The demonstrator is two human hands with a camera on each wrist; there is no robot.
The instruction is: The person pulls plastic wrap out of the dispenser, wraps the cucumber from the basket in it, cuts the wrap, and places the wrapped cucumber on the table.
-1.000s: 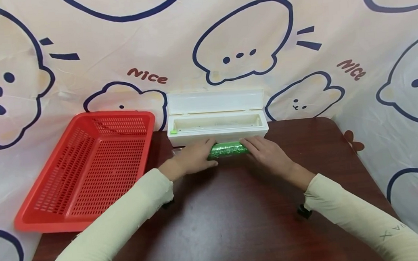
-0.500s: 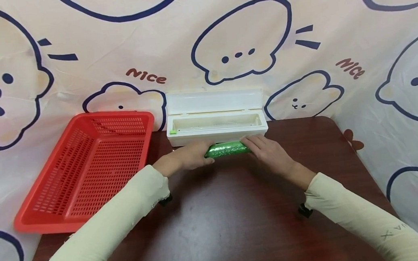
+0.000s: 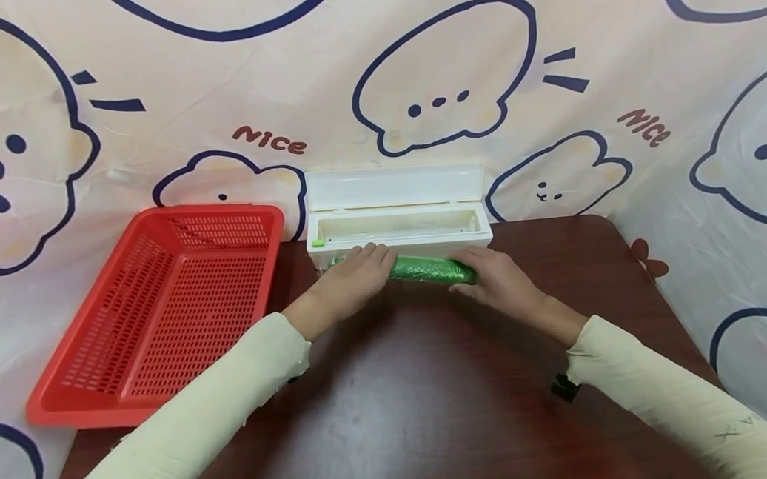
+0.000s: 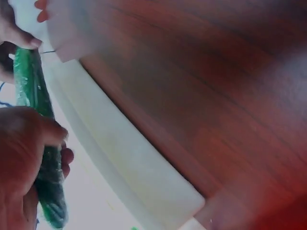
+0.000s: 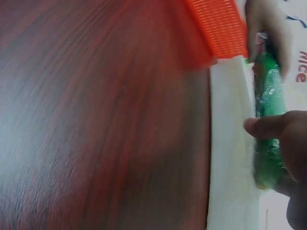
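A green cucumber (image 3: 428,268) with shiny clear plastic film around it is held level between both hands, just in front of a white lidded box (image 3: 400,249). My left hand (image 3: 356,278) grips its left part, fingers over the top. At the other end, my right hand (image 3: 500,279) holds it with fingers above and thumb below. In the left wrist view the cucumber (image 4: 31,81) passes under the left thumb, and its film-covered tip sticks out beyond that hand. The right wrist view shows the right thumb lying across the cucumber (image 5: 272,96). My palms hide parts of the film.
The white box stands at the back of the dark wooden table (image 3: 401,401), lid raised, with a small green piece (image 3: 318,242) at its left corner. A red perforated basket (image 3: 269,277) stands on the left. Behind everything hangs a patterned cloth (image 3: 318,73).
The cucumber has shifted to the right and now tilts down at its right end. My left hand has rolled over its top, while my right hand has moved slightly right, thumb now visible below.
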